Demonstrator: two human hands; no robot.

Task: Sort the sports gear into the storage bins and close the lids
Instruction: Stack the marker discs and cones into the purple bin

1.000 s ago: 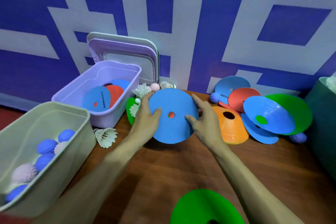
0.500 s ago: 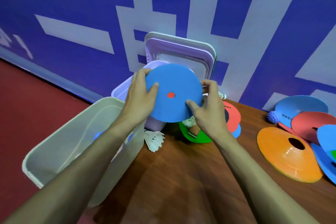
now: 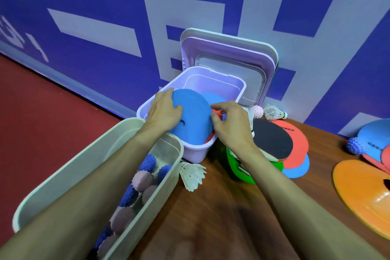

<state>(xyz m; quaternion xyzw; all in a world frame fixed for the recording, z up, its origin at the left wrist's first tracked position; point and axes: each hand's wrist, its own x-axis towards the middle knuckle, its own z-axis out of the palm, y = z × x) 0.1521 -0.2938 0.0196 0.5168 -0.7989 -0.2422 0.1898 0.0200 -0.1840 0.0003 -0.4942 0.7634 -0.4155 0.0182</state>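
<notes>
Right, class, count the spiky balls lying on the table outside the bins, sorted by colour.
Pink ball: 1
Blue ball: 1
Total: 2

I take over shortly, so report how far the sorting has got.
Done: spiky balls lie in the beige bin. In hand: left hand and right hand hold a blue cone partly inside the purple bin. Left: shuttlecock, paddle, orange cone on the table; lids off.

Left hand point(image 3: 165, 110) and right hand point(image 3: 230, 125) outstretched, fingers point(image 3: 220, 105) curled.
</notes>
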